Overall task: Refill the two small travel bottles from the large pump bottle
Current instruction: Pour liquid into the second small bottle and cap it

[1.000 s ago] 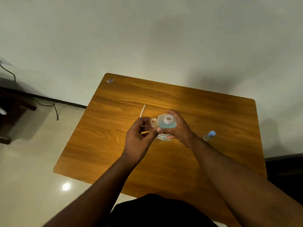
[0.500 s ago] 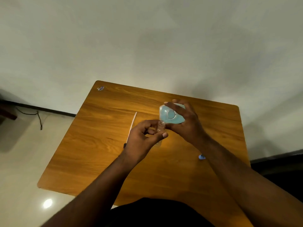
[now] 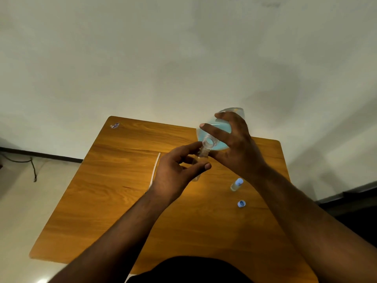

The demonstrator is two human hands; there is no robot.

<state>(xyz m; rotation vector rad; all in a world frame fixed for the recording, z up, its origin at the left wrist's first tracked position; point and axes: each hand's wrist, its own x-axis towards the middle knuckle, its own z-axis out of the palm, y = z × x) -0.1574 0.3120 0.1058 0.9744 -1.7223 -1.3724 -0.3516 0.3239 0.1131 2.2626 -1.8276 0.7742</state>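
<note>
My right hand [image 3: 236, 148] grips the large clear bottle [image 3: 214, 129] of blue liquid, tipped over with its open neck pointing down toward me. My left hand [image 3: 175, 174] holds a small clear travel bottle [image 3: 201, 158] upright, its mouth right under the large bottle's neck. The pump is off the large bottle; its white tube [image 3: 155, 170] lies on the wooden table [image 3: 114, 193] left of my hands. A second small travel bottle [image 3: 236, 184] with a blue cap stands on the table to the right. A loose blue cap [image 3: 241, 203] lies just in front of it.
A small sticker [image 3: 114, 125] sits at the table's far left corner. A white wall stands behind the table, and a dark cable [image 3: 33, 170] trails on the floor at the left. My dark clothing [image 3: 189, 270] shows at the near edge.
My right hand has lifted the large bottle and tipped it further, bringing its neck over the small bottle. The view has shifted, bringing the capped bottle and loose cap into sight.
</note>
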